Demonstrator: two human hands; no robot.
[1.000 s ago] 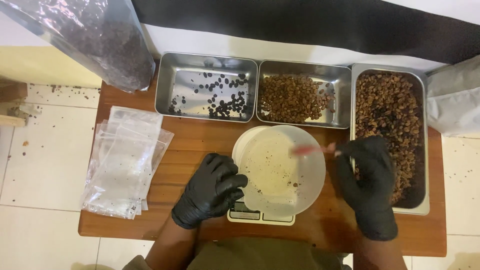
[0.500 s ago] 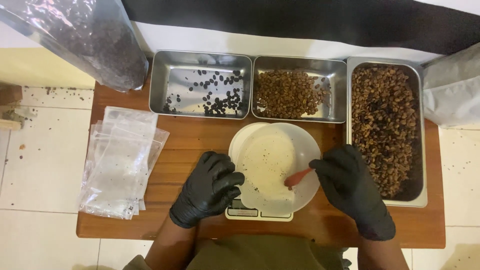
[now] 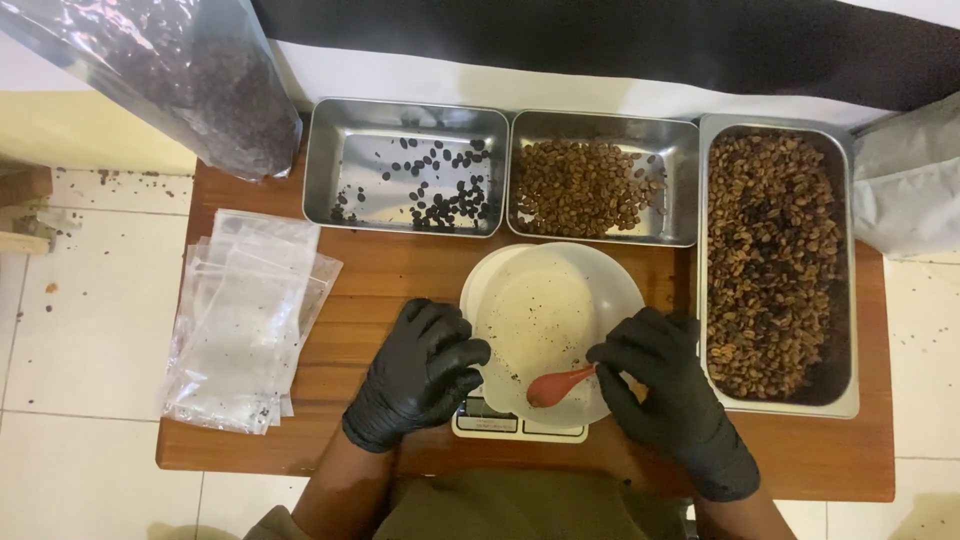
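Steel trays, three of them, line the far side of the white bowl [image 3: 560, 320]: dark beans [image 3: 405, 165], tan beans [image 3: 600, 180], mixed beans [image 3: 775, 265]. Right hand [image 3: 665, 395] pinches one red spoon [image 3: 558, 385] inside the bowl; left hand [image 3: 420, 370] curls against its rim, apparently gripping it. Clear bags [image 3: 245, 320] are stacked left.

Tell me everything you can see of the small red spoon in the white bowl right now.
The red spoon is small, smooth and plastic-looking, with an oval scoop and a short thin handle. It lies nearly flat inside the white bowl, at its near edge, scoop pointing left. The right hand, in a black glove, pinches the handle end between its fingers. The scoop looks empty.
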